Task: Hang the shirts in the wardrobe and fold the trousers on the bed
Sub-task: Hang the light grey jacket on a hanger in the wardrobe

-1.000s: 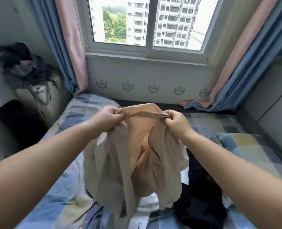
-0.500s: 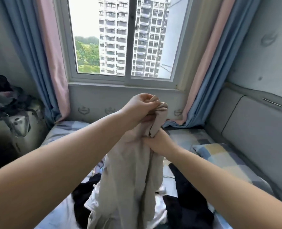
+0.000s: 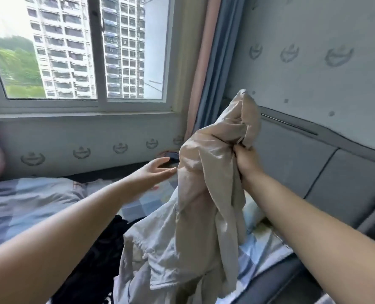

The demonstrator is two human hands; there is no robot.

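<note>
- So the beige garment (image 3: 195,194) is up in the air over the bed (image 3: 28,207), bunched at the top and hanging down in loose folds. Can't really tell if it's a shirt or trousers from here, it's too crumpled.
- Our right hand (image 3: 247,160) has it by the top, fingers curled tight round a gathered wad of fabric, with a bit of cloth poking up above the fist.
- Our left hand (image 3: 154,170) is off the cloth, fingers straight and loosely spread, fingertips just beside the left edge of the garment. Whether they actually touch it, we can't tell.
- The lower end of the garment drapes down onto a pile of clothes on the bed: a black garment (image 3: 98,255) to the left and something pale white-blue (image 3: 125,288) underneath at the bottom edge.
- The bed has a checked blue, grey and yellowish cover, and there's a pillow (image 3: 254,213) in the same pattern peeking out behind the hanging cloth.
- To the right is a grey padded headboard (image 3: 313,172), with pale wallpaper above it.
- Straight ahead is the window (image 3: 83,51) with tower blocks and some green outside, and a pink and blue curtain (image 3: 208,62) hangs at its right side.
- A small dark object (image 3: 171,156) lies by the wall just past our left hand, too blurry to name.
</note>
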